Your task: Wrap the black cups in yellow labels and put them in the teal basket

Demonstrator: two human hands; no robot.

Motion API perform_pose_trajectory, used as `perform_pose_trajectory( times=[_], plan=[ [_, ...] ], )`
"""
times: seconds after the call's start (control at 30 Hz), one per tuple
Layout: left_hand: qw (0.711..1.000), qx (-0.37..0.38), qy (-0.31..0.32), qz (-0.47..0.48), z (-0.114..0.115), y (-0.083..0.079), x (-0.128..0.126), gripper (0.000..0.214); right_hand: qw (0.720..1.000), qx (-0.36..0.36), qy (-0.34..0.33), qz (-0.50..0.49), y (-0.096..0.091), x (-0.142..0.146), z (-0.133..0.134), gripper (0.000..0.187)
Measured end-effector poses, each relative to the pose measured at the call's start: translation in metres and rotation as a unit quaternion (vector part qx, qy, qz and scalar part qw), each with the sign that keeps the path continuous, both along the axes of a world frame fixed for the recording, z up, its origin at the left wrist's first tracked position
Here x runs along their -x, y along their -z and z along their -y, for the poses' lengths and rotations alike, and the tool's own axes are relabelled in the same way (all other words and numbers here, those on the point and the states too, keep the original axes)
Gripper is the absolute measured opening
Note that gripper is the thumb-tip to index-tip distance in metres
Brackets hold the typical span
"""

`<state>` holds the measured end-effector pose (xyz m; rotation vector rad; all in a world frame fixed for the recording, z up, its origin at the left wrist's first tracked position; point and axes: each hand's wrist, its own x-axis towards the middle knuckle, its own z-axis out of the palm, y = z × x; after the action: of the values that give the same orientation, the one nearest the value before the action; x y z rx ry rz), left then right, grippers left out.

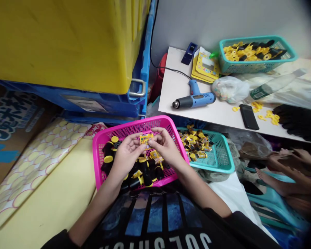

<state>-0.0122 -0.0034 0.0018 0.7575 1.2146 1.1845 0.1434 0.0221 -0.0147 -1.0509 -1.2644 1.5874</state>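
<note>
Between my two hands is a small yellow printed label sleeve, held over a pink basket. My left hand pinches its left side with thumb and fingers. On its right side, my right hand grips it the same way. Below my hands, the pink basket holds several black bottles with yellow caps and some loose yellow printed labels. Just to the right, a teal basket contains several small bottles wrapped in yellow labels.
A white table carries a blue heat gun, a phone, a plastic bottle and a teal basket of yellow and black parts. Stacked blue and yellow crates stand at left. Another person's hand shows at right.
</note>
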Motion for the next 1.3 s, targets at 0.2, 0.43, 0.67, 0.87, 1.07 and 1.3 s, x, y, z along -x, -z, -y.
perform_pose_trajectory(
  times=[0.2,0.43,0.67,0.87,1.07,1.3],
  plan=[
    [0.997,-0.022,-0.048,-0.060,-0.017,-0.014,0.021,0.050,0.992,-0.099,-0.037,0.066,-0.013,0.020,-0.026,0.028],
    [0.969,0.011,-0.178,-0.169,-0.012,-0.001,0.047,0.027,0.787,-0.110,-0.354,0.494,0.032,0.019,-0.034,0.025],
    [0.979,0.029,-0.155,-0.132,-0.007,0.022,0.054,0.038,0.760,-0.161,-0.428,0.462,0.062,0.024,-0.032,0.044],
    [0.982,0.015,-0.144,-0.122,-0.004,0.031,0.063,0.046,0.875,-0.109,-0.256,0.396,0.045,0.012,-0.037,0.040],
    [0.991,0.011,-0.088,-0.100,0.001,0.031,0.061,0.044,0.998,-0.015,-0.061,-0.009,0.006,-0.007,-0.034,0.032],
    [0.993,-0.015,-0.067,-0.096,0.001,0.023,0.048,0.041,0.991,-0.054,-0.122,0.024,-0.013,-0.007,-0.029,0.025]
  ],
)
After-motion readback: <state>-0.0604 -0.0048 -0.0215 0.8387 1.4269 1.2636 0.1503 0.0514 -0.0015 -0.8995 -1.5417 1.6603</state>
